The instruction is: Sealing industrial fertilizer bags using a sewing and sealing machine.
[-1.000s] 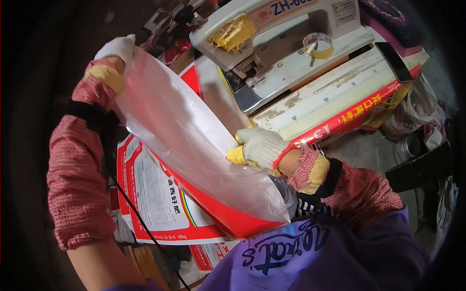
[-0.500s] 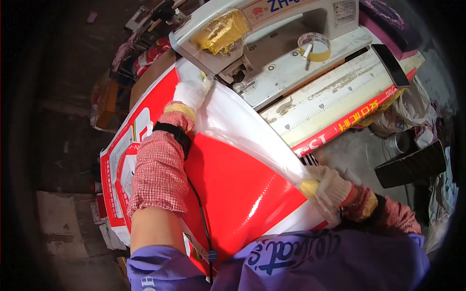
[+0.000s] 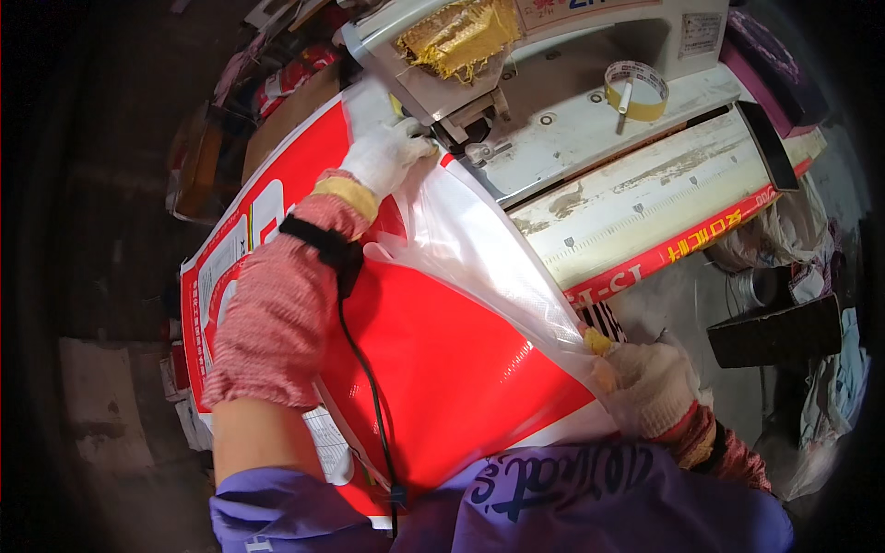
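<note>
Your big red-and-white woven sack (image 3: 442, 369), with its clear liner (image 3: 479, 249) loose along the top edge, lies across your lap beside the sewing machine (image 3: 553, 120), your left hand (image 3: 392, 152) pressing its far corner under the machine head and your right hand (image 3: 645, 387) pinching the near corner.

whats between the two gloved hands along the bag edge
In the head view, a stretch of clear plastic liner sticking out of the red sack runs from the left hand by the sewing machine to the right hand.
</note>
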Motion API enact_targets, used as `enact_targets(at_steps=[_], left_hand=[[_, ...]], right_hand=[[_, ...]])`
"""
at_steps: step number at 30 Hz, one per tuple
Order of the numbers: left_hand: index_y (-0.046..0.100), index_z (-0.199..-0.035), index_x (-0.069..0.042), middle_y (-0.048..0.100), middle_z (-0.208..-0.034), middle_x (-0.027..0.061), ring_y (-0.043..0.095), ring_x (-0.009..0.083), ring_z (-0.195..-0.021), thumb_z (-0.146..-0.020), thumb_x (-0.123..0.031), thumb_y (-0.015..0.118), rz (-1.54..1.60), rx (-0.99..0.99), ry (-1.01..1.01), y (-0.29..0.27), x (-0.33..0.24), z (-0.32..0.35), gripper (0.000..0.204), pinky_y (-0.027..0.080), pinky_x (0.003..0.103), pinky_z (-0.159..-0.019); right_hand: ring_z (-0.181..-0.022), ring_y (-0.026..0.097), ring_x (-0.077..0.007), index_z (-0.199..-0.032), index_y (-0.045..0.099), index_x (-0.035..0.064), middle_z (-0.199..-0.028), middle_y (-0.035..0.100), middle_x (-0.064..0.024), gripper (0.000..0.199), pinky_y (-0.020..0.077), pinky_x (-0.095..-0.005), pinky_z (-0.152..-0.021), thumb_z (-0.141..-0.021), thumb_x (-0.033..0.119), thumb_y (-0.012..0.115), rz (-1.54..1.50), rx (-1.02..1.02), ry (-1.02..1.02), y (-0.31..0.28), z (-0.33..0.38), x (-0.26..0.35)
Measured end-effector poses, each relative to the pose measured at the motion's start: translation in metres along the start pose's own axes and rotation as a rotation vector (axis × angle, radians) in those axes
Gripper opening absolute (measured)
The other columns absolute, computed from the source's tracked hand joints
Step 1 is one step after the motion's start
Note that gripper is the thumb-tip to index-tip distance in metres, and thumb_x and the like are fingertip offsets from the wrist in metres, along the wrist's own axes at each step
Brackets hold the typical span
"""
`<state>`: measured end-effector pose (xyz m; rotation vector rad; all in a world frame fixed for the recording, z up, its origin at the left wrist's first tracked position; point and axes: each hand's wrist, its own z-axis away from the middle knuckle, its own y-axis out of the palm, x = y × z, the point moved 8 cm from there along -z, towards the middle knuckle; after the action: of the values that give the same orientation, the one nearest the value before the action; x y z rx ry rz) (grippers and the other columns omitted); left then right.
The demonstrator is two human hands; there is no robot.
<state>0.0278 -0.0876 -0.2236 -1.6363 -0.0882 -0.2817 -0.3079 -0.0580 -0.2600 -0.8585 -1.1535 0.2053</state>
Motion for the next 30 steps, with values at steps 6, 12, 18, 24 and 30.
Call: enact_targets(at_steps=[6,12,18,24,30], left_hand=[[0.062,-0.109,-0.021,0.063,-0.096,0.0138,0.062,0.0332,-0.086,-0.089,-0.021,0.045,-0.128,0.459,-0.216,0.008,-0.002,0.013,0.026,0.05,0.042,-0.074],[0.065,-0.11,-0.019,0.066,-0.102,0.0073,0.063,0.0273,-0.097,-0.089,-0.024,0.047,-0.369,0.333,-0.409,0.001,0.078,-0.035,0.028,0.052,0.039,-0.081],[0.063,-0.107,-0.011,0.063,-0.107,0.0111,0.062,0.032,-0.096,-0.083,-0.01,0.052,-0.639,0.085,-0.471,-0.086,0.106,-0.047,0.027,0.052,0.041,-0.08],[0.066,-0.092,-0.009,0.065,-0.085,0.0186,0.064,0.0339,-0.084,-0.08,-0.018,0.056,-0.39,0.551,-0.307,-0.093,0.005,-0.018,0.019,0.052,0.042,-0.074],[0.061,-0.095,-0.009,0.062,-0.074,0.0115,0.062,0.0279,-0.071,-0.081,-0.025,0.061,0.091,0.494,0.142,-0.142,-0.162,-0.003,0.021,0.05,0.04,-0.065]], right_hand=[[-0.064,0.064,-0.0284,-0.132,0.045,0.0125,-0.072,0.063,-0.0117,0.055,0.0493,-0.039,-0.054,-0.082,0.031,0.057,0.301,0.275,0.012,0.025,-0.004,-0.002],[-0.068,0.063,-0.0281,-0.101,0.064,0.0064,-0.079,0.064,-0.011,0.028,0.05,-0.0362,-0.059,-0.092,0.028,0.048,0.27,0.203,-0.005,0.032,-0.091,0.022],[-0.065,0.066,-0.0288,-0.078,0.072,0.0113,-0.072,0.067,-0.012,0.016,0.0509,-0.0426,-0.055,-0.077,0.017,0.057,0.549,-0.197,-0.213,0.022,-0.211,0.094],[-0.079,0.066,-0.0302,-0.092,0.069,0.0046,-0.084,0.068,-0.0159,0.025,0.0519,-0.0406,-0.068,-0.075,0.02,0.058,0.486,0.066,-0.42,0.019,-0.225,0.09],[-0.072,0.067,-0.0182,-0.091,0.072,0.0144,-0.08,0.069,-0.0082,0.02,0.0514,-0.0332,-0.066,-0.078,0.024,0.061,0.483,0.252,-0.826,0.021,-0.231,0.082]])
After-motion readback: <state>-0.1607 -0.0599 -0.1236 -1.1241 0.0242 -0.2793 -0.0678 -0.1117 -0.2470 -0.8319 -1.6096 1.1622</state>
